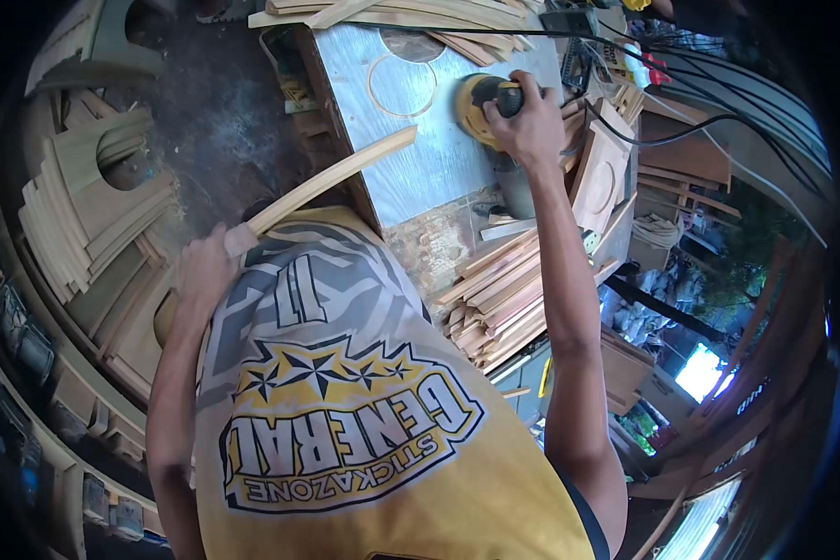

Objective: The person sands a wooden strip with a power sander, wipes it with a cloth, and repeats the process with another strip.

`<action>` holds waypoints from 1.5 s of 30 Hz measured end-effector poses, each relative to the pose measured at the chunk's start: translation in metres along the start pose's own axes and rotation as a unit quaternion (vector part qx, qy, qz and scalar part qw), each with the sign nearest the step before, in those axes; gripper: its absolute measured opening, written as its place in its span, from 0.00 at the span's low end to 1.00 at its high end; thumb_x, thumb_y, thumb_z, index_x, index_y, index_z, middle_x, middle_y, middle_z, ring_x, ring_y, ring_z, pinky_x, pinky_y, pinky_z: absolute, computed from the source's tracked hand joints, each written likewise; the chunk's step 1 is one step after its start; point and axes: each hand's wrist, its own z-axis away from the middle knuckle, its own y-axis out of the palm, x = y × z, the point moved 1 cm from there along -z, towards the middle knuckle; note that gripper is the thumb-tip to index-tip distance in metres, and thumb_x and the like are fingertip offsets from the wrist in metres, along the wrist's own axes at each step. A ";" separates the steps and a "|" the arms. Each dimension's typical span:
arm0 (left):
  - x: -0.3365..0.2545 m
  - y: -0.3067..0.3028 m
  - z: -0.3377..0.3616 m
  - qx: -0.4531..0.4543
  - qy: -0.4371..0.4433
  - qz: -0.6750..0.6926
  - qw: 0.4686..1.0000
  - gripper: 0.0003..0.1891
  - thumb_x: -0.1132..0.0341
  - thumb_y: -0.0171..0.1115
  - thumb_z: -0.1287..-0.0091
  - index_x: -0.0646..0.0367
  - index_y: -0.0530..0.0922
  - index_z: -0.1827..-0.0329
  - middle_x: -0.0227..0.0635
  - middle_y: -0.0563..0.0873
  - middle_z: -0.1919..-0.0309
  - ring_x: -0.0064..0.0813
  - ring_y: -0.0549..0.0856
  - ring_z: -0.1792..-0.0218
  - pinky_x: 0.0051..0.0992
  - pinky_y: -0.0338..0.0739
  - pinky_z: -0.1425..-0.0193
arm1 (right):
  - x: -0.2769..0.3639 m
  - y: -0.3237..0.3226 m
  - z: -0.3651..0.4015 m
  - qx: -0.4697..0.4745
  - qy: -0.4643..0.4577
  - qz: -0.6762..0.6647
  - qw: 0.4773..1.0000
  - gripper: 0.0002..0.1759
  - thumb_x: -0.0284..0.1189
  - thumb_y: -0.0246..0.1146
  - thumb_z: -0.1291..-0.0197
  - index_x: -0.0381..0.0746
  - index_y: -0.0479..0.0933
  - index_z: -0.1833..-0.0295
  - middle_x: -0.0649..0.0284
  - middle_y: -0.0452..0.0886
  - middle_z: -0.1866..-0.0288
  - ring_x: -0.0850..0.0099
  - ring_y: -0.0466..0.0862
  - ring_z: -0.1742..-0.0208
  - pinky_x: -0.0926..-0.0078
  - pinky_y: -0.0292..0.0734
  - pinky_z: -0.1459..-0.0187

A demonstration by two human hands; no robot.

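Note:
My left hand (207, 269) is closed round the near end of a curved pale wooden strip (336, 175). The strip slants up and to the right, its far end over the edge of a worn whitish-blue work board (397, 191). On that board, my right hand (530, 129) grips the black top of a yellow-and-black sander (469, 105). The sander's underside is hidden, so whether its pad touches the board cannot be told. A thin pale wooden ring (371, 86) lies left of the sander.
Wooden strips (411, 13) lie across the board's far end. Stacked strips (499, 299) sit below my right forearm, beside a panel with a round recess (599, 191). More cut wood pieces (56, 219) lean at left. Black cables (681, 131) run across the upper right.

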 end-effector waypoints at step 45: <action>0.035 -0.019 -0.015 0.015 0.082 -0.014 0.996 0.12 0.59 0.69 0.40 0.56 0.87 0.59 0.54 0.90 0.64 0.57 0.89 0.59 0.52 0.82 0.51 | 0.067 -0.018 0.052 0.079 -0.064 -0.070 0.992 0.30 0.41 0.76 0.45 0.53 0.78 0.36 0.47 0.77 0.49 0.47 0.84 0.51 0.52 0.83 0.52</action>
